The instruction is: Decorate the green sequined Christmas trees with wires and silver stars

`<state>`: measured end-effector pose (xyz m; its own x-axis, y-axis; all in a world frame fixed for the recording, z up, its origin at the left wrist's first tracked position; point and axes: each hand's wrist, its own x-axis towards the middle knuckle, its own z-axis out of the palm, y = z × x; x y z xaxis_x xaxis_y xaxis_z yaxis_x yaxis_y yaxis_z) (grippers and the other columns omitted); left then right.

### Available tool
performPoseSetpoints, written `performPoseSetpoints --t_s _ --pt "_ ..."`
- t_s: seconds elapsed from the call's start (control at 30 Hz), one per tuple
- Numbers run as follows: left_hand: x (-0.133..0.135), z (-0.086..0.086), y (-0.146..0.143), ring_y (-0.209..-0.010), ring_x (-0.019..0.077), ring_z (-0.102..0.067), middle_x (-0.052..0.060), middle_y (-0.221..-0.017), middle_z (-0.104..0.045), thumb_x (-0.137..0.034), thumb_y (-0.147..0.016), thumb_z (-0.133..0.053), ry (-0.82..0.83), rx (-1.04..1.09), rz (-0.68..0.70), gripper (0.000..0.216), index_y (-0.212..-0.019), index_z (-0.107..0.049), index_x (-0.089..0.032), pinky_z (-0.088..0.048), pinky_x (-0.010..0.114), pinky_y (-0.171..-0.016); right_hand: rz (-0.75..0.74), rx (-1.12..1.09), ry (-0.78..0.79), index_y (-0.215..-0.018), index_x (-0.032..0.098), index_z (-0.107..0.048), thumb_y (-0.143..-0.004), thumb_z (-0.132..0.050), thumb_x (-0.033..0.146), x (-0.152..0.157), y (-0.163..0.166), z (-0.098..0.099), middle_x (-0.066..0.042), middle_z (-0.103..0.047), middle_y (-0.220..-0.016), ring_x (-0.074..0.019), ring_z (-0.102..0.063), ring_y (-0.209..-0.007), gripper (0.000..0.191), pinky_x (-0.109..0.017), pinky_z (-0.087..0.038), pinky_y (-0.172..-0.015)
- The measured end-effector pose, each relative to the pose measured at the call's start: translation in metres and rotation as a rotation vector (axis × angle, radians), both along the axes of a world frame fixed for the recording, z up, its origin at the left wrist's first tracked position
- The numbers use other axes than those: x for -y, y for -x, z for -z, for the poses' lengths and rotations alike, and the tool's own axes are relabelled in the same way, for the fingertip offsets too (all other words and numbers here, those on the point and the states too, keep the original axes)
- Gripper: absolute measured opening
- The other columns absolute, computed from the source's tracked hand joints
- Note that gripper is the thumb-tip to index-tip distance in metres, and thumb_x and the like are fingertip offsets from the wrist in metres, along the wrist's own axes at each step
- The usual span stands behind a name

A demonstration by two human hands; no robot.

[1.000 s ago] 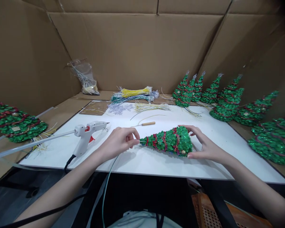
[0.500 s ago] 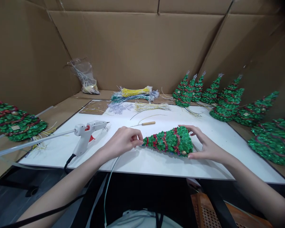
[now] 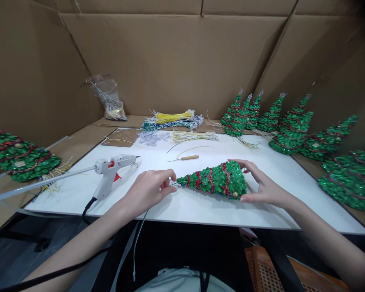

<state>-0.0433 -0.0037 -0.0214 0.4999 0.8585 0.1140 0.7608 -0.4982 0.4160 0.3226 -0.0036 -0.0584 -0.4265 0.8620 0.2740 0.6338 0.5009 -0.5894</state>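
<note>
A green glittery cone tree (image 3: 214, 179) with red garland lies on its side on the white board (image 3: 182, 207), tip pointing left. My right hand (image 3: 261, 184) grips its wide base, fingers wrapped round the rim. My left hand (image 3: 149, 188) sits at the tree's tip with fingers pinched on a thin green wire (image 3: 139, 233) that runs from the tip down over the board's front edge.
A white glue gun (image 3: 109, 172) lies left of my hands, its cable going off the front edge. A wooden-handled awl (image 3: 187, 157) and wire bundles (image 3: 170, 121) lie behind. Several finished trees (image 3: 288, 129) stand at the right, another tree (image 3: 18, 156) at far left. Cardboard walls surround.
My left hand has drawn slightly left and toward me, pulling the wire out from the tree's tip. The tree's tip now shows clear of my fingers. My right hand has stayed put.
</note>
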Motion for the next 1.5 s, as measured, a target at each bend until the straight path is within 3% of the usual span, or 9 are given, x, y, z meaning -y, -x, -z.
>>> performPoseSetpoints --t_s 0.27,0.67,0.97,1.5 --pt "0.006 0.007 0.021 -0.065 0.0131 -0.062 -0.002 -0.071 -0.069 -0.036 -0.091 -0.060 0.085 0.107 -0.024 0.016 -0.089 -0.066 -0.021 -0.043 0.022 -0.063 -0.002 0.002 0.008 -0.147 0.038 -0.035 -0.071 -0.076 0.059 0.000 0.001 -0.002 -0.009 -0.046 -0.144 -0.0370 -0.047 -0.131 0.089 -0.051 -0.044 -0.106" --pt "-0.004 -0.007 0.011 -0.069 0.0132 -0.065 -0.001 -0.076 -0.073 -0.027 -0.090 -0.059 0.111 0.142 -0.006 0.016 -0.086 -0.073 -0.020 -0.044 0.021 -0.063 0.000 -0.011 0.063 -0.146 0.037 -0.035 -0.071 -0.077 0.059 -0.001 0.000 -0.004 -0.010 -0.045 -0.142 -0.0375 -0.044 -0.132 0.089 -0.054 -0.039 -0.109" --pt "-0.007 -0.016 -0.004 -0.065 0.0136 -0.064 0.000 -0.072 -0.072 -0.027 -0.090 -0.059 0.124 0.161 0.016 0.018 -0.084 -0.074 -0.019 -0.042 0.022 -0.061 -0.001 -0.001 0.026 -0.146 0.036 -0.036 -0.072 -0.075 0.060 -0.001 0.001 -0.003 -0.009 -0.050 -0.135 -0.0364 -0.049 -0.126 0.087 -0.052 -0.042 -0.106" --pt "-0.012 -0.006 -0.008 -0.065 0.0135 -0.061 -0.002 -0.069 -0.067 -0.026 -0.090 -0.059 0.113 0.112 0.007 0.014 -0.086 -0.071 -0.020 -0.038 0.023 -0.062 0.002 0.012 0.009 -0.145 0.037 -0.037 -0.071 -0.076 0.059 0.001 0.001 -0.005 -0.009 -0.051 -0.131 -0.0352 -0.051 -0.120 0.087 -0.051 -0.043 -0.104"
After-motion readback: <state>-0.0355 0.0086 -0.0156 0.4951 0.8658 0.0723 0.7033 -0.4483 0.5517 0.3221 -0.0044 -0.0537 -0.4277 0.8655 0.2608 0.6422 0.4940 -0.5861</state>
